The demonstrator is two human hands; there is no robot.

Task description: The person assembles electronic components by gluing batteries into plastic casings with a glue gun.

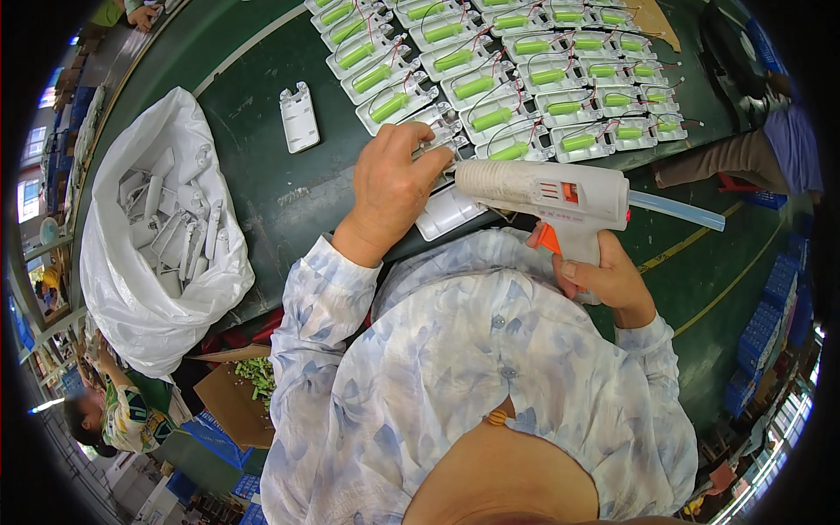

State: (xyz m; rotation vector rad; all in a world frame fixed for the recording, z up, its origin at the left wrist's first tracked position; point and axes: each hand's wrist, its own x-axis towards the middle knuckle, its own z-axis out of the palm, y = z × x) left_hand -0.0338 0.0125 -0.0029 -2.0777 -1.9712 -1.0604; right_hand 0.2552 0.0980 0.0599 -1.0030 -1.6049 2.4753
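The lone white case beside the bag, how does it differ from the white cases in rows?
The lone case shows no green cylinder, while the row cases mostly show green cylinders. The lone case lies apart, whereas the row cases lie close together. The lone case points lengthwise away from the person; the row cases lie mostly crosswise. Both kinds are white and rest on the green table.

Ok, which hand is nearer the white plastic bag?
Left. The left hand is to the right of the white plastic bag; the right hand, holding the white glue gun, is farther right.
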